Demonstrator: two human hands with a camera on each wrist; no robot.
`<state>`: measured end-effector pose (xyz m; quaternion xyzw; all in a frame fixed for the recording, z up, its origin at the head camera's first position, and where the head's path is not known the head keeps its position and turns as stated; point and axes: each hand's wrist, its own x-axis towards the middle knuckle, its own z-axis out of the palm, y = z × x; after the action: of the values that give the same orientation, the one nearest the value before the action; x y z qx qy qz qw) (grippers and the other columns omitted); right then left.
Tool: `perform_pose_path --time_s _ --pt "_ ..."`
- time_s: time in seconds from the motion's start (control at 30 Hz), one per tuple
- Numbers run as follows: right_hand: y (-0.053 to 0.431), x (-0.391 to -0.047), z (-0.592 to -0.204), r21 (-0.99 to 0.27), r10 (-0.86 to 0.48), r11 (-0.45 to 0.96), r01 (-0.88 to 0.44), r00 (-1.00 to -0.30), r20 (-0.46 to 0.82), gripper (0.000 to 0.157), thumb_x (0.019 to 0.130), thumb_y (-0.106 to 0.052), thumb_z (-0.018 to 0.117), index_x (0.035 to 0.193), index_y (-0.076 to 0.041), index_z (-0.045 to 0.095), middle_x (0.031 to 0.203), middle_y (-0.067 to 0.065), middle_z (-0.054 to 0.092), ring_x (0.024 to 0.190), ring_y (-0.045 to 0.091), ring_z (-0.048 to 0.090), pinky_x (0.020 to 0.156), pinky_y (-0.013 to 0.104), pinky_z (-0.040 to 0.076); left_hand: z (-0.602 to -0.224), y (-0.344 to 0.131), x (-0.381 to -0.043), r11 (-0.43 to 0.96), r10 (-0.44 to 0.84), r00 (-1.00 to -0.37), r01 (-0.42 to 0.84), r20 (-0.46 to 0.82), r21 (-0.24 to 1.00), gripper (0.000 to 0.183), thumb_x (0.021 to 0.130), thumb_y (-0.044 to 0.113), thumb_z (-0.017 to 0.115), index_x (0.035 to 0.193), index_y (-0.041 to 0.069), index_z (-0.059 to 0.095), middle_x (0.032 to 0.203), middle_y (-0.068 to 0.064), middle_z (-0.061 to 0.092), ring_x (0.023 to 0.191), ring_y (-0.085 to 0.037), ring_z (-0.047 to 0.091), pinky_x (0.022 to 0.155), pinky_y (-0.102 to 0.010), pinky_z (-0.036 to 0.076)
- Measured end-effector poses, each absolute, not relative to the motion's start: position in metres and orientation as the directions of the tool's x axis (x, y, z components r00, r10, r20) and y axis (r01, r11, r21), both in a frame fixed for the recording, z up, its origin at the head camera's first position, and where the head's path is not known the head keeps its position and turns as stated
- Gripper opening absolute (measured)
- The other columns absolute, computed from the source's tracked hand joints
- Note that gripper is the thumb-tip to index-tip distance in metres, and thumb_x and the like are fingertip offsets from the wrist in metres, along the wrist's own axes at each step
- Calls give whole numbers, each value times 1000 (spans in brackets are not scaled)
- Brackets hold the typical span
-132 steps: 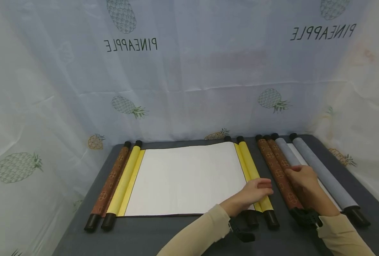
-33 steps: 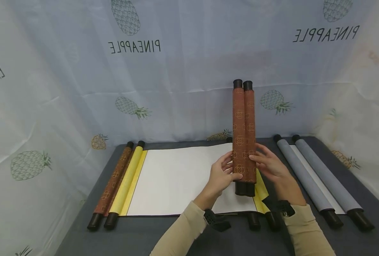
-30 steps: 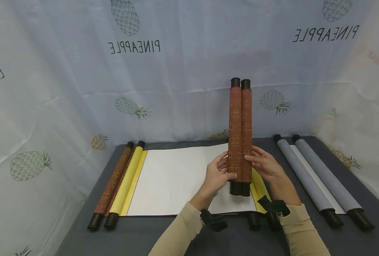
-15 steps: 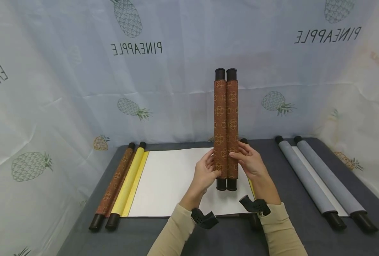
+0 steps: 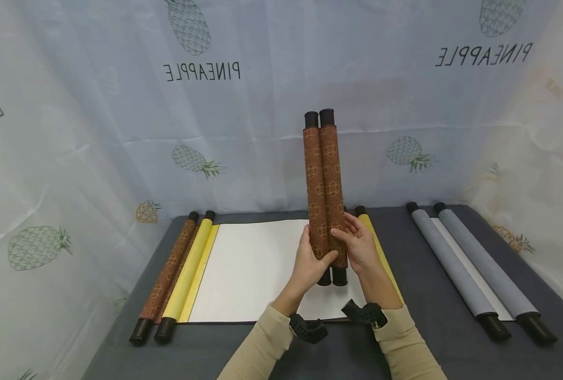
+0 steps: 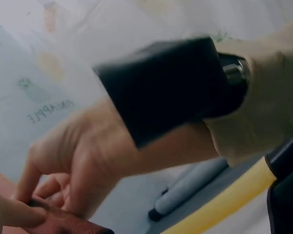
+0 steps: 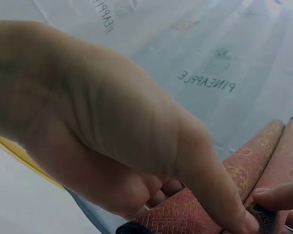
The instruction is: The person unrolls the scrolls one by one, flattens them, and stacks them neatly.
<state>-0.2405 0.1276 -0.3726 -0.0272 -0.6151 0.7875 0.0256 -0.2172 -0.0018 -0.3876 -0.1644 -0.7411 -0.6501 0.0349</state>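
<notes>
A brown patterned hanging scroll (image 5: 315, 179), its two rolls side by side with black end knobs, is held up nearly upright, top leaning slightly left. My left hand (image 5: 306, 264) grips its lower left side, thumb across the front. On the lower right side my right hand (image 5: 361, 248) pinches it, thumb in front and fingers mostly hidden behind. Close up in the right wrist view, a thumb and another fingertip meet near the seam between the brown rolls (image 7: 251, 165). Behind and below the scroll spreads a yellow-edged scroll with white paper (image 5: 253, 269), partly covered by the hands.
Another brown patterned scroll (image 5: 167, 272) lies at the left beside the yellow roll (image 5: 188, 269). At the right lies a grey scroll (image 5: 452, 258) with a strip of white paper between its rolls. A pineapple-print curtain (image 5: 272, 105) encloses the dark table (image 5: 205, 353).
The brown scroll, earlier lying between the yellow and grey ones, has been lifted and carried left by both hands. In the last half second it shifts further left and tips leftward.
</notes>
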Motion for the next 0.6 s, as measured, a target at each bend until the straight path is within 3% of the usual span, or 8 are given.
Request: perform_pose_path --time_s 0.17,0.27,0.43,0.6 --pt "123 -241 -374 -979 91 -205 -3 -996 -16 64 92 8 52 150 -2 28 152 16 32 124 15 40 90 14 43 -393 -5 -221 155 100 -960 274 261 949 72 83 20 75 140 2 35 129 -21 55 114 -32 59 88 -41 56" --pt "122 -240 -374 -978 97 -208 -16 -995 -5 63 92 8 52 149 -1 29 148 15 36 116 8 43 84 8 44 -394 -8 -224 151 50 -960 279 275 948 72 80 18 79 137 1 39 123 -21 60 110 -31 61 86 -38 56" --pt "118 -238 -376 -985 110 -171 -24 -994 5 59 93 5 53 148 -4 34 130 4 47 105 2 49 85 12 45 -398 -10 -228 119 -2 -955 295 297 948 68 76 12 81 131 0 44 118 -22 65 106 -32 64 83 -37 57" --pt "112 -236 -382 -1000 111 -24 -8 -994 6 58 97 -5 52 151 -15 31 133 18 46 115 20 51 100 38 45 -404 -10 -234 98 -39 -958 278 283 956 63 77 5 79 129 0 45 118 -24 65 107 -36 65 86 -41 57"
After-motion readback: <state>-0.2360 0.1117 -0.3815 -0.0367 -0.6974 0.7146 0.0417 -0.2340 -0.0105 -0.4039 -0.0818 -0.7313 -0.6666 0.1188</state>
